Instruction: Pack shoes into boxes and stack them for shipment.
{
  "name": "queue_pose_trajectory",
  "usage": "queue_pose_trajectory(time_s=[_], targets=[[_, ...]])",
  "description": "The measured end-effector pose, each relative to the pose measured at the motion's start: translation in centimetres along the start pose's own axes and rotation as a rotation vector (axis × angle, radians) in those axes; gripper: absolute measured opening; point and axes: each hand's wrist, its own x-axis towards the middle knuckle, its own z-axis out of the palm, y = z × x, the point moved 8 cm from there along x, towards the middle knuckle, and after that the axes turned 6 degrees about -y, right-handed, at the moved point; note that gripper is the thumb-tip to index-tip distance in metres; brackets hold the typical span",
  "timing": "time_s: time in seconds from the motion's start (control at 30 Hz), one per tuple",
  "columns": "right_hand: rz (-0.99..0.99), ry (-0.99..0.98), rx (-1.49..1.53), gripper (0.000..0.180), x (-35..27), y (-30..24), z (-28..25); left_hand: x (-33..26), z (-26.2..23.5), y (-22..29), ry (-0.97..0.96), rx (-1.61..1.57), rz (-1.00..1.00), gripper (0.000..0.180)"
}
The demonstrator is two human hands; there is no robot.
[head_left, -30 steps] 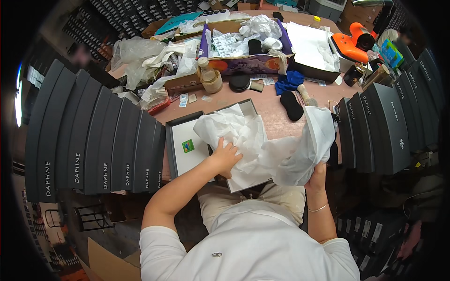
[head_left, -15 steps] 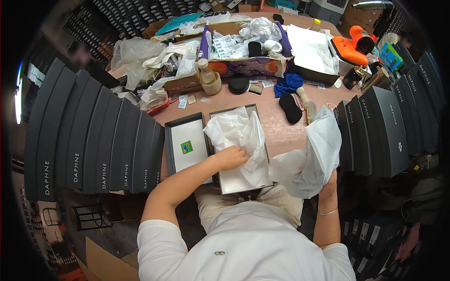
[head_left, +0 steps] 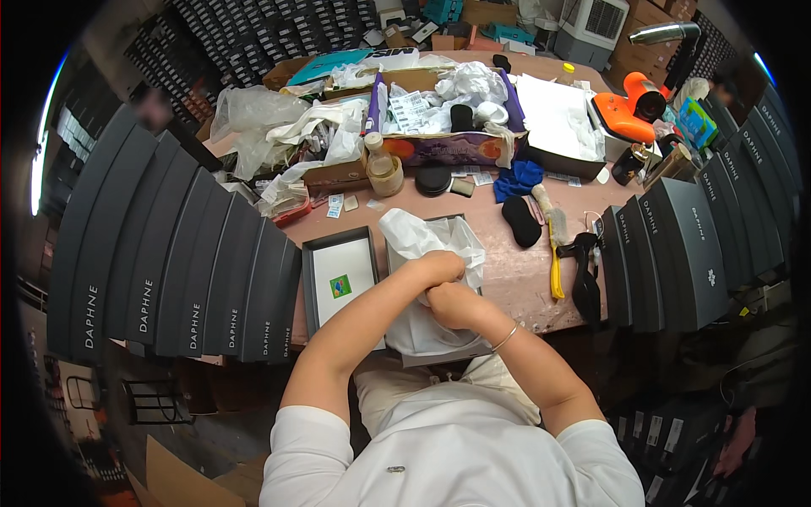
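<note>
An open dark grey shoe box (head_left: 422,360) lies in front of me, lined with crumpled white tissue paper (head_left: 421,234). My left hand (head_left: 441,267) is closed on the tissue paper over the middle of the box. Just below it, my right hand (head_left: 456,304) is closed too, its fingertips pressed into the paper, and the two hands touch or nearly touch. Whatever lies under the paper is hidden. To the left, the matching grey lid (head_left: 359,253) lies with its white inside up and a small green sticker (head_left: 340,286) on it.
Stacked dark shoe boxes flank me on the left (head_left: 177,253) and right (head_left: 684,253). A black heeled shoe (head_left: 585,279) stands beside a yellow-handled brush (head_left: 557,270). Farther back are a black pad (head_left: 521,221), a blue cloth (head_left: 517,179), a bottle (head_left: 383,171) and a purple carton (head_left: 439,150).
My right hand has moved left from the table's right side to the box, bringing its sheet of tissue paper. The black shoe and brush handle have come into sight.
</note>
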Motion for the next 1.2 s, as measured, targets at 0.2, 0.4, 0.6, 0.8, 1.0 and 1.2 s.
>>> queue_pose_trajectory(time_s=[0.2,0.4,0.6,0.8,1.0,1.2], targets=[[0.092,-0.015,-0.041,0.06,-0.8,-0.9,9.1,-3.2,0.2,0.5,0.146,0.024,0.129,0.016],[-0.003,0.521,0.04,0.045,-10.4,-3.2,-6.1,-10.5,0.5,2.1,0.349,-0.037,0.194,0.028],[0.187,0.425,-0.167,0.015,-3.9,6.5,-2.6,-13.1,-0.6,-0.6,0.709,-0.321,0.018,0.041],[0.034,0.491,-0.022,0.011,-6.5,5.8,-2.5,-17.9,-7.7,-5.1,1.319,-0.074,-0.313,0.041],[0.099,0.88,0.223,0.029,-10.4,8.1,-7.5,-18.6,-13.3,-4.5,1.399,-0.602,-0.086,0.015],[-0.2,0.855,0.626,0.061,-10.3,0.6,-15.9,-22.0,-13.5,9.8,1.314,0.092,0.099,0.024]])
